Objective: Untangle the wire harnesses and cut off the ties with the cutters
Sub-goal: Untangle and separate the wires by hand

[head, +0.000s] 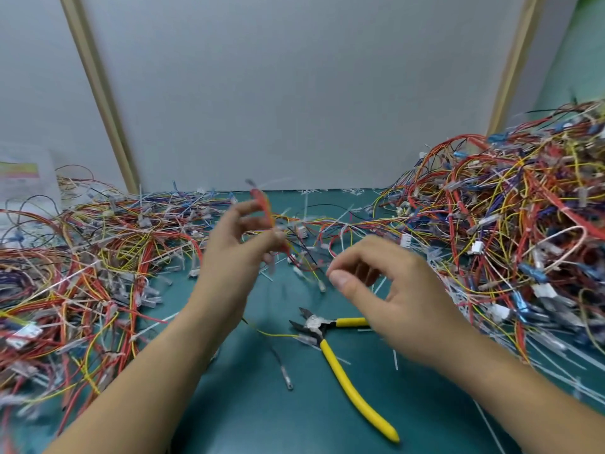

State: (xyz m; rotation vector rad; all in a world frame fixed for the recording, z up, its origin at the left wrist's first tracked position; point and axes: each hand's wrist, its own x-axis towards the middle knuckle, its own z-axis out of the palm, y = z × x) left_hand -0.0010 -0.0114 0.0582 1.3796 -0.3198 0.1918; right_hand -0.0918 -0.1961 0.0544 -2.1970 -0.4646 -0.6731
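Left hand (235, 244): raised over mid-tabletop, grip closed, fingers curled round a red-orange harness (262, 204) that stands up out of the fist; motion blur hides how many strands it has and where its lower end runs. Right hand (386, 290): just beside the left and a little nearer the camera, fingers curled, thumb pointing left; blurred, so whether this grip pinches a thin wire cannot be told. Cutters (330, 355): yellow handles, lying on the green tabletop (262, 404) below the right hand, touched by neither hand, jaws parted and pointing left; upper handle partly hidden behind the right hand. Left pile (82, 257): red, yellow and white wires spread flat, cut off at the frame edge. Right pile (523, 208): taller heap, mixed colours with blue and white connectors, also cut off at the edge. Ties (396, 360): white offcuts scattered over the tabletop, many too small to tell from wire. Paper (23, 178): far left against the grey wall (294, 93), print unreadable.
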